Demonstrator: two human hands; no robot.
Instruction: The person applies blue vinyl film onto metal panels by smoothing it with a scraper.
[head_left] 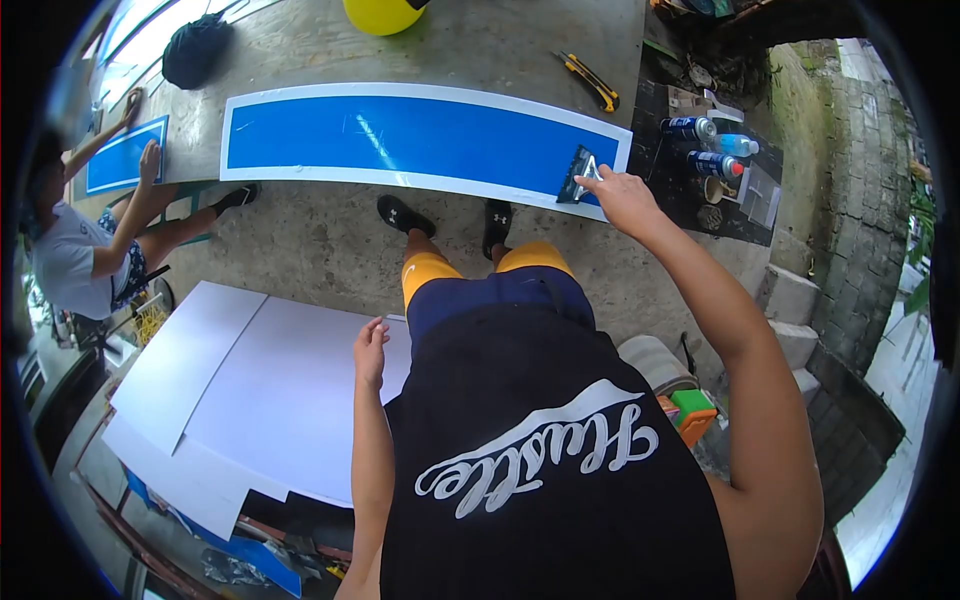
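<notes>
The left hand hung empty, fingers loosely released, just above the white sheets, while farther out the right hand pinched a dark squeegee between its fingers, its blade resting on the right end of the blue panel lying on the floor.

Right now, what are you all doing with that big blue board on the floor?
A person stands over a long blue panel with a white border, lying on the concrete floor. Their right hand presses a dark squeegee onto the panel's right end, while the left hand hangs free near some white sheets. Spray cans and a yellow utility knife lie nearby. At the left, another person has both hands on a smaller blue panel.
</notes>
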